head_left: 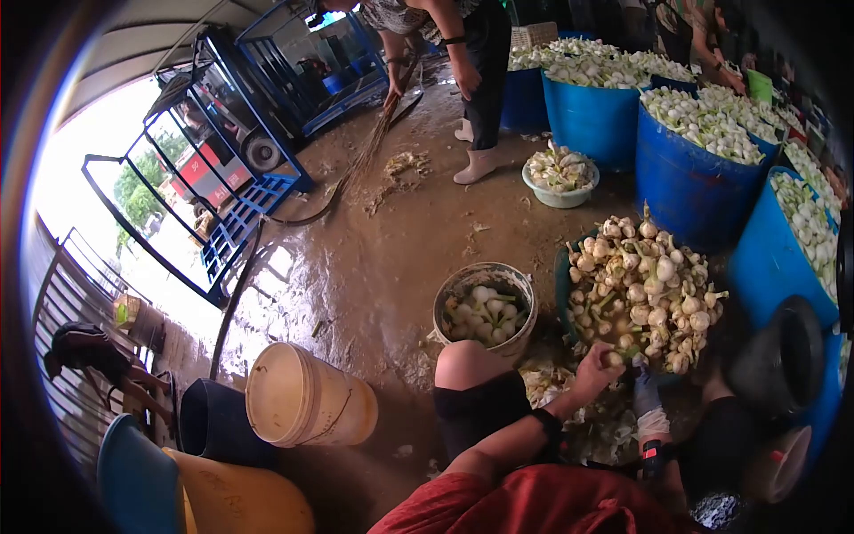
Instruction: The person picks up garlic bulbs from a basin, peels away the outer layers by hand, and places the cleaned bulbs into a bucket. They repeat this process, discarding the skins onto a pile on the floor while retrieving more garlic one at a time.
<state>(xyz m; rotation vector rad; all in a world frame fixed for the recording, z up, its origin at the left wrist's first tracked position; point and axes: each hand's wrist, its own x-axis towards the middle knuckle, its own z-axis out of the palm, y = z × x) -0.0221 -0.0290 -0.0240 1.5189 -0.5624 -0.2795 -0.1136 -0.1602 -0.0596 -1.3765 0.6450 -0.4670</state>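
Note:
Pinched in the fingers of my bare left hand (594,372) is a pale garlic bulb (613,359). My right hand (650,402), in a dark glove with a whitish cuff, is close beside it with fingers closed. What that hand grips is too small to make out. Just beyond both hands, a heap of brownish garlic bulbs (654,285) fills a wide green tub (564,289). Left of the tub stands a dirty whitish bucket (442,311) with cleaned white bulbs (487,318) inside. Peelings (614,436) lie below my hands.
Large blue tubs (592,120) piled with white bulbs line the right. A pale basin (558,198) holds scraps. A person (480,80) with a broom (369,147) stands on the wet floor. A tipped bucket (311,396) and a black bucket (778,360) flank me. A forklift (209,173) is outside.

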